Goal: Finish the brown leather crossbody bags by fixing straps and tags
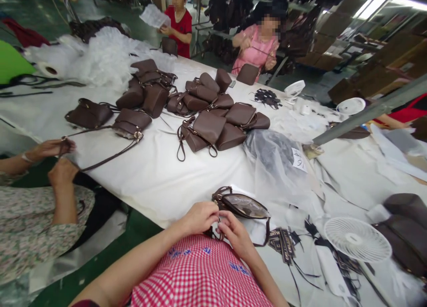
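The open brown handbag (pixel 245 205) lies at the near edge of the white-covered table (pixel 156 178), just beyond the hands. Its unzipped mouth shows pale lining with something light inside, too unclear to name. Its long axis runs left to right, sloping toward the wearer at the right end. The left hand (pixel 202 216) and right hand (pixel 235 233) pinch a small dark piece (pixel 218 225) between their fingertips, beside the bag's left end. A translucent plastic bag (pixel 280 160) holds dark contents. Closed brown handbags (pixel 208 127) are piled farther back; cardboard cartons (pixel 376 62) stand beyond.
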`<state>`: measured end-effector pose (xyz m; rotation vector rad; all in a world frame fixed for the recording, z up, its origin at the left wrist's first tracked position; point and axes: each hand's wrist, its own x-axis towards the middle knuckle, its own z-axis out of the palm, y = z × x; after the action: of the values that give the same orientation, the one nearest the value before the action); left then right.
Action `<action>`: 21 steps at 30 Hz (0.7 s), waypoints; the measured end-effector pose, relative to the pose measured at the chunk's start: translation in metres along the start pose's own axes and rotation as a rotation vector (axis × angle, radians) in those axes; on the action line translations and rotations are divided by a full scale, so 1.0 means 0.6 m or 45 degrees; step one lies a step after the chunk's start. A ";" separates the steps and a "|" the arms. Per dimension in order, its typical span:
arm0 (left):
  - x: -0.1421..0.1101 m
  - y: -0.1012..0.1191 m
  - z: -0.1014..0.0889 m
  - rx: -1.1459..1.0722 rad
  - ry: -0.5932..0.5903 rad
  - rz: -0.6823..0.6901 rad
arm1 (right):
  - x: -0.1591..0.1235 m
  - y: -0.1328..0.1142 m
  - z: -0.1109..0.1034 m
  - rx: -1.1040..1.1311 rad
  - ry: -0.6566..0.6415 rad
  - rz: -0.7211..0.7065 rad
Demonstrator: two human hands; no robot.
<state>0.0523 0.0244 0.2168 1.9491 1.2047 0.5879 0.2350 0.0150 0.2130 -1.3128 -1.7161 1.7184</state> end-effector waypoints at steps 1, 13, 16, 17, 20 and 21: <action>0.001 -0.009 -0.003 -0.060 -0.011 -0.001 | 0.004 0.001 0.001 0.024 0.015 0.012; 0.042 -0.056 -0.013 -0.448 -0.081 0.053 | 0.025 -0.007 -0.011 0.050 0.099 0.146; 0.055 -0.093 0.013 -0.457 0.077 -0.067 | 0.026 -0.014 -0.032 -0.182 0.133 0.142; 0.060 -0.106 0.023 -0.414 0.085 -0.087 | 0.029 -0.018 -0.039 -0.327 0.166 0.089; 0.075 -0.131 0.045 -0.210 -0.036 -0.080 | 0.039 -0.027 -0.052 -0.738 0.224 -0.077; 0.079 -0.135 0.049 -0.154 -0.064 -0.080 | 0.043 -0.029 -0.052 -0.839 0.215 -0.102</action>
<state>0.0503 0.0783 0.1347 1.8081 1.1677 0.5626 0.2415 0.0565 0.2257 -1.5579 -2.2887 0.9813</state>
